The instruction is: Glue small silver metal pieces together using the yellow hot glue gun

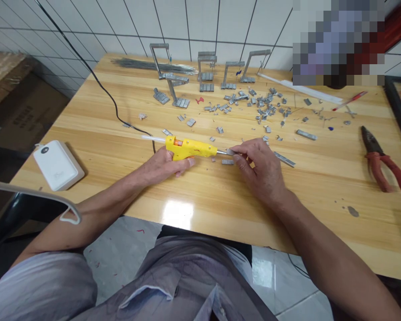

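With the yellow glue gun [195, 148] gripped in the left hand [173, 162] over the worktop [207, 191] and a small grey piece [231, 152] pinched by the right hand [263, 171] at its nozzle [221, 152], fingertips should be kept clear of the probably hot metal.

The glue gun [193, 148] at the centre is yellow with a silver nozzle [223, 153]. The tabletop [203, 191] shows honey-coloured wood with darker streaks. At twelve o'clock, white wall tiles [202, 22] carry a dark grid; at two, metal pieces [271, 109] are grey; at three, pliers [374, 155] have red handles [376, 172]; at nine, the power bank [58, 166] is white.
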`<state>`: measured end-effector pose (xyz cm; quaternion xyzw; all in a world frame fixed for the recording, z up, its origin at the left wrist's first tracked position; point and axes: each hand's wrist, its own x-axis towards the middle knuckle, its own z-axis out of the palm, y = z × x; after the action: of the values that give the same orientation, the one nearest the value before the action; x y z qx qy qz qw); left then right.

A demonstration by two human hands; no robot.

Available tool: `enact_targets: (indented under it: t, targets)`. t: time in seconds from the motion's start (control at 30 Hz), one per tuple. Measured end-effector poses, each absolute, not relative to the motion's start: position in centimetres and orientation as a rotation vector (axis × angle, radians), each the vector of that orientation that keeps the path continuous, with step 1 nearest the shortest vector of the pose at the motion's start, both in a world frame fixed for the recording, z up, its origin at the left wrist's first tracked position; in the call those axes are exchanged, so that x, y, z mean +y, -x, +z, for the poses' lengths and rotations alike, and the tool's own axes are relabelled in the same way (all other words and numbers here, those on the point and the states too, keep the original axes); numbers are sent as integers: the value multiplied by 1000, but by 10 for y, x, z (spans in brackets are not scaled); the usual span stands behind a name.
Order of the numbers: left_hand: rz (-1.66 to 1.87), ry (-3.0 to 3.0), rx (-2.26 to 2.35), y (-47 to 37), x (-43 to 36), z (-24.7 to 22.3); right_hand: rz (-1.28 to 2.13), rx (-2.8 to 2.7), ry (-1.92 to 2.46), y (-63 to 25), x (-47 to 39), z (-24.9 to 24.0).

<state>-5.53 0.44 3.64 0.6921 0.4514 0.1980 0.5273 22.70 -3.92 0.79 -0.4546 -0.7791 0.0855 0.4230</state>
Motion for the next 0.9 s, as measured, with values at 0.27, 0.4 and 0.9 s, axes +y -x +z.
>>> enact_targets:
  t: [0.27, 0.4, 0.9]
  targets:
    - [473, -1645, 1073, 56, 5, 36, 217, -1936, 1138, -226, -39, 8]
    - [469, -1653, 1075, 56, 5, 36, 188, -1936, 1115, -225, -39, 8]
    - [467, -1635, 1084, 55, 4, 36, 184, -1943, 1122, -226, -39, 7]
